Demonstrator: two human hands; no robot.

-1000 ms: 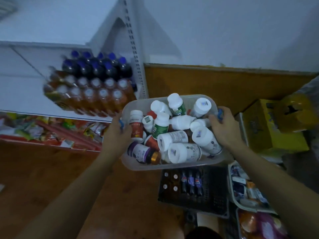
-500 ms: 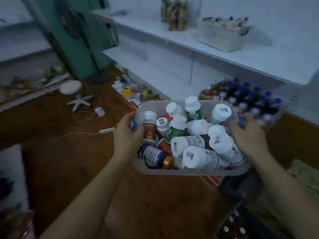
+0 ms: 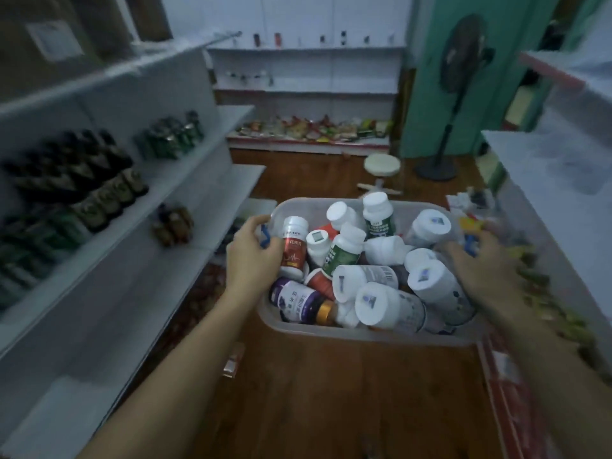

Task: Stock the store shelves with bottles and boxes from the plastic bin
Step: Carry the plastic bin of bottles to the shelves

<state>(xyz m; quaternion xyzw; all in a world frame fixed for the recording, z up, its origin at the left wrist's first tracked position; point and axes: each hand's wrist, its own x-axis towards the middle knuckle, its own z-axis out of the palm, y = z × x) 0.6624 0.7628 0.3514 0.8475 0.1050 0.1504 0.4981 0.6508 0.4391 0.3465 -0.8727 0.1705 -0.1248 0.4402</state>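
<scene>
I carry the plastic bin (image 3: 364,331) at waist height in the aisle between the shelves (image 3: 109,233), my left hand (image 3: 253,256) curled round its left rim and my right hand (image 3: 480,270) gripping the right rim. I judge it best to keep it level and walk steadily, since the bottles (image 3: 351,246) lie loosely heaped. I count roughly thirteen bottles, most white-capped, one with a gold cap; I see no boxes in it

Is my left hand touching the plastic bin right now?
Touching. The head view shows the left hand curled over the plastic bin's left rim.
</scene>
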